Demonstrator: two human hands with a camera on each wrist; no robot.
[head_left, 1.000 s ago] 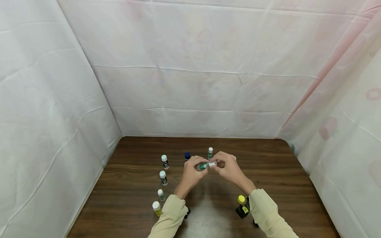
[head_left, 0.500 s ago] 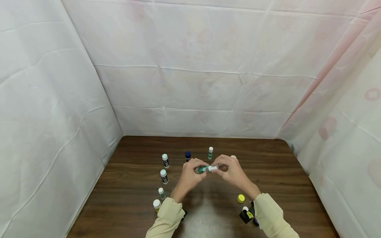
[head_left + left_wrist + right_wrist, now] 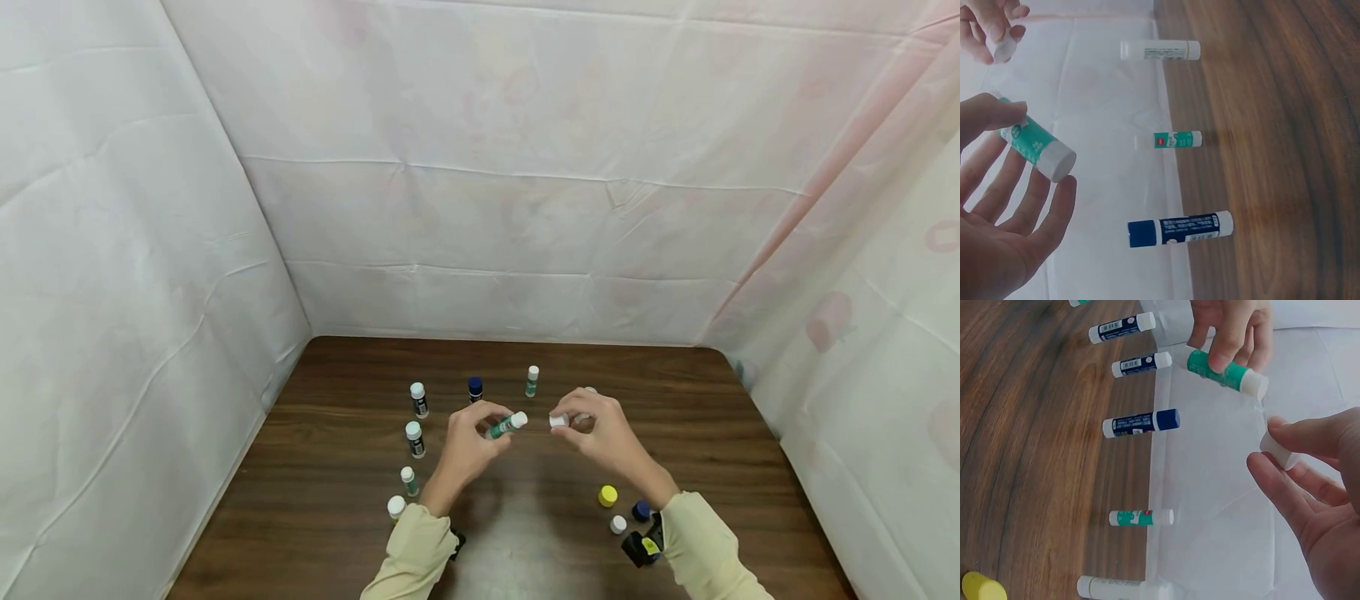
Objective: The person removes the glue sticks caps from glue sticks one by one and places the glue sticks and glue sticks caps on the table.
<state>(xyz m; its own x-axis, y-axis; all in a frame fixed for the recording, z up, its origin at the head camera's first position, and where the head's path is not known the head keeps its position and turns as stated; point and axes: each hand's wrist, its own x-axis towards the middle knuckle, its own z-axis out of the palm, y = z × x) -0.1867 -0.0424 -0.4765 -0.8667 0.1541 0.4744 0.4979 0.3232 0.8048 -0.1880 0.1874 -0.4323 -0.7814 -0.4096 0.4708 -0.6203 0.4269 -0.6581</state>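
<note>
My left hand (image 3: 467, 442) holds a green glue stick (image 3: 507, 426) between thumb and fingers above the table, its white end tilted up toward the right. In the left wrist view the thumb lies across its green label. A short gap to the right, my right hand (image 3: 603, 429) pinches a small white cap (image 3: 558, 421), held apart from the glue stick. In the right wrist view the cap (image 3: 1277, 451) sits between thumb and fingertips. Behind the hands stand a blue-capped glue stick (image 3: 476, 389) and another green glue stick (image 3: 532, 381).
Several upright glue sticks line the left side, among them a dark-labelled one (image 3: 416, 439) and a small green one (image 3: 408, 481). A white glue stick (image 3: 1160, 50) stands behind my right hand. Yellow (image 3: 608, 496), white (image 3: 618, 524) and blue (image 3: 641, 510) caps lie near my right forearm.
The white cap has come off the green glue stick, and my right hand has moved right with it. My left hand has shifted slightly left, still holding the stick.
</note>
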